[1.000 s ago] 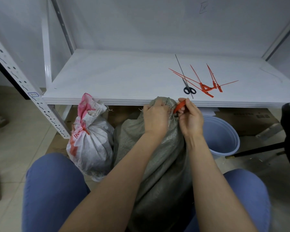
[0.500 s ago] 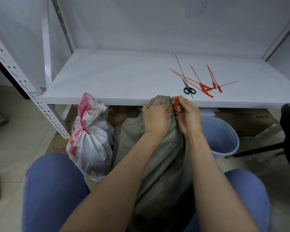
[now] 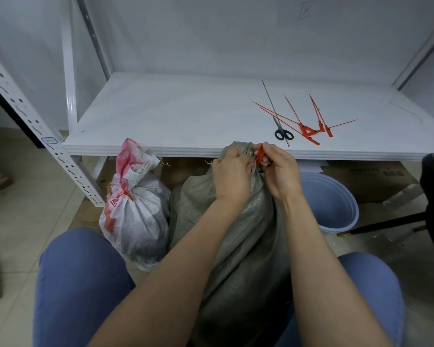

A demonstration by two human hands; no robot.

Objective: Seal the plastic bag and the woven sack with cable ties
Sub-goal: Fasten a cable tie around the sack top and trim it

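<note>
White shelf [image 3: 161, 116], scissors [image 3: 283, 133], spare ties [image 3: 310, 131].

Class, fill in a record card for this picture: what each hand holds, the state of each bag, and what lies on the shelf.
Left hand: grips the gathered neck of the woven sack
Right hand: pinches a red cable tie at the sack's neck
Plastic bag: on the floor left of the sack, neck tied with a red tie
Shelf: scissors and spare red cable ties
Beside sack: blue bucket on the right
</note>
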